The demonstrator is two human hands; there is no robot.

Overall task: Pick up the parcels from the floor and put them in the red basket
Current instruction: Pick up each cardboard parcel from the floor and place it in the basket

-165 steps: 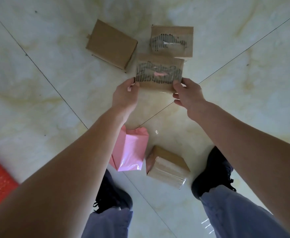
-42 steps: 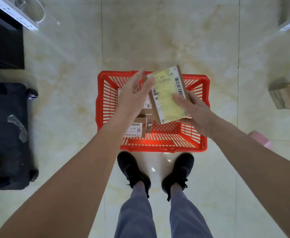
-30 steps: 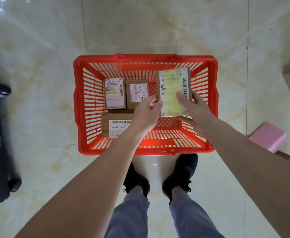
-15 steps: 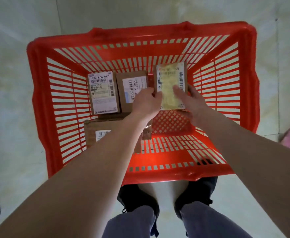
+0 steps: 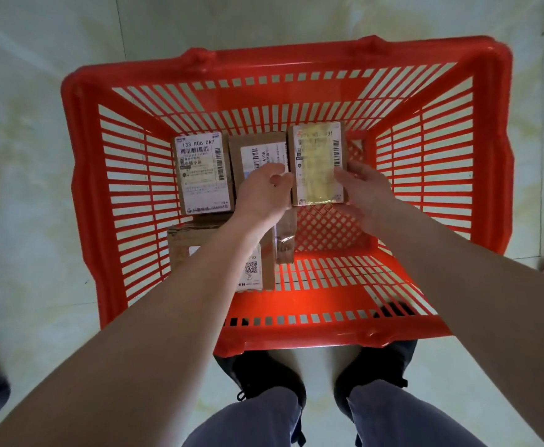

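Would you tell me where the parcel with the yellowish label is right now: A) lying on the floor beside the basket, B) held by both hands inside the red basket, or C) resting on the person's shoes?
B: the left hand and right hand grip the yellow-labelled parcel within the red basket.

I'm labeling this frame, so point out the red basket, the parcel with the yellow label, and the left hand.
red basket point(image 5: 296, 56): head view, on its far rim.
parcel with the yellow label point(image 5: 317, 159): head view, middle of the label.
left hand point(image 5: 264, 195): head view, back of the hand.
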